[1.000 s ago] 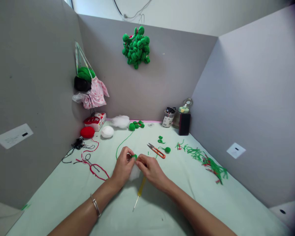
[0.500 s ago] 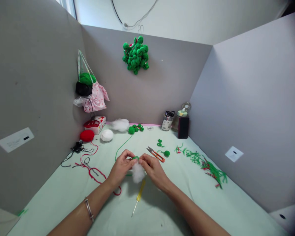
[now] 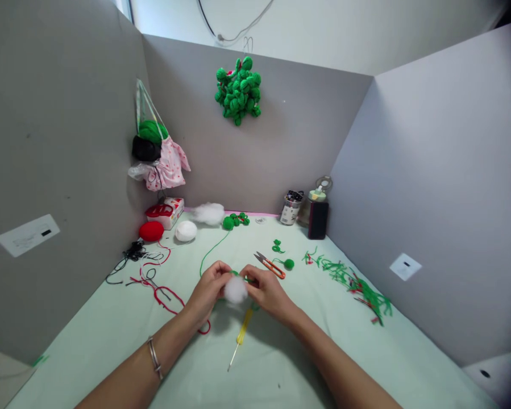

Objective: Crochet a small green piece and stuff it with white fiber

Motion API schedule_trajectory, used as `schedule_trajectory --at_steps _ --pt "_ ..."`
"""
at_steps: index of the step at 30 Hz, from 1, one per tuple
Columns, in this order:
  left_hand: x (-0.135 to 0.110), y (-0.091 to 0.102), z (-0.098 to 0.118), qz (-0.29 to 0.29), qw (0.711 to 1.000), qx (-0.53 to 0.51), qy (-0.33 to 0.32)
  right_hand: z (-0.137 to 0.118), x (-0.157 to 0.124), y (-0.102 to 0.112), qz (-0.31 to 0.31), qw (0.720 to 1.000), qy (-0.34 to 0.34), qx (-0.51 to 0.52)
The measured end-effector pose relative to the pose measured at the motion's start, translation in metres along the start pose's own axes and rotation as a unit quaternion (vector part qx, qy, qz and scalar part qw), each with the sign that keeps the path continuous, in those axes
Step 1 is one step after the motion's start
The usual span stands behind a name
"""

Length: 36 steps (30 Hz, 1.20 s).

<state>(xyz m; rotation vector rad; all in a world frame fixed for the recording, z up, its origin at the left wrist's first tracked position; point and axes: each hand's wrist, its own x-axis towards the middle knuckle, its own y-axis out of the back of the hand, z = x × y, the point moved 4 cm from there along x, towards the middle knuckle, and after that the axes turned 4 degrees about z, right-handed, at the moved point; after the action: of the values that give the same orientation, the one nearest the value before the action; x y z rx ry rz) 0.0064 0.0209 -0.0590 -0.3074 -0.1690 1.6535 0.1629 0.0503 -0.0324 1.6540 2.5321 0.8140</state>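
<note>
Between my two hands is a small green knitted piece (image 3: 235,273) with a tuft of white stuffing (image 3: 236,290) bulging out toward me. My left hand (image 3: 211,288) pinches the left side of the green piece, a bracelet on its wrist. On the right side my right hand (image 3: 267,291) has its thumb and fingers closed on the same piece; the fingertips are partly hidden. A yellow-handled crochet hook (image 3: 243,332) lies on the cloth just below the hands. Green yarn (image 3: 209,254) runs from the back of the table toward my left hand.
Orange thread snips (image 3: 270,265) and a small green ball (image 3: 289,264) lie beyond my right hand. Green yarn scraps (image 3: 357,289) spread at right. Red yarn (image 3: 165,301), a red ball (image 3: 151,231) and a white ball (image 3: 186,231) are at left. Grey partitions (image 3: 255,142) enclose the table.
The white stuffing has gone from a longer hanging tuft to a rounder, more compact one, drawn up closer to the green piece. Both hands stay in nearly the same place.
</note>
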Motion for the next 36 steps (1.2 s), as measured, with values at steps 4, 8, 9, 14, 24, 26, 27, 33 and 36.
schedule_trajectory --at_steps 4,8,9,14,24,26,27,33,36 --pt "-0.008 -0.011 0.011 -0.039 0.998 -0.055 -0.002 0.009 0.005 0.002 0.048 0.998 -0.02 0.02" --pt "-0.008 -0.015 0.015 -0.062 0.995 -0.078 -0.001 0.009 0.008 0.003 0.054 0.997 -0.032 0.042" --pt "-0.007 -0.014 0.013 -0.062 0.995 -0.079 0.001 0.008 0.008 0.003 0.052 0.997 -0.033 0.044" --pt "0.001 -0.007 0.0 -0.058 0.997 -0.059 0.006 0.005 0.005 0.0 0.038 0.998 -0.03 0.032" --pt "0.009 0.003 -0.015 -0.002 0.996 0.073 -0.047 -0.005 -0.007 -0.017 -0.008 1.0 -0.01 -0.007" --pt "0.008 0.005 -0.014 0.021 0.993 0.089 -0.071 -0.004 -0.005 -0.018 -0.008 1.0 -0.01 -0.01" --pt "0.008 0.005 -0.014 0.028 0.992 0.094 -0.081 -0.002 -0.004 -0.018 -0.004 1.0 -0.011 -0.012" --pt "0.009 0.004 -0.011 0.018 0.991 0.09 -0.096 0.014 0.005 -0.015 0.031 0.999 -0.029 -0.019" --pt "0.008 0.002 -0.01 0.004 0.994 0.068 -0.085 0.017 0.003 -0.016 0.047 0.998 -0.028 -0.026"
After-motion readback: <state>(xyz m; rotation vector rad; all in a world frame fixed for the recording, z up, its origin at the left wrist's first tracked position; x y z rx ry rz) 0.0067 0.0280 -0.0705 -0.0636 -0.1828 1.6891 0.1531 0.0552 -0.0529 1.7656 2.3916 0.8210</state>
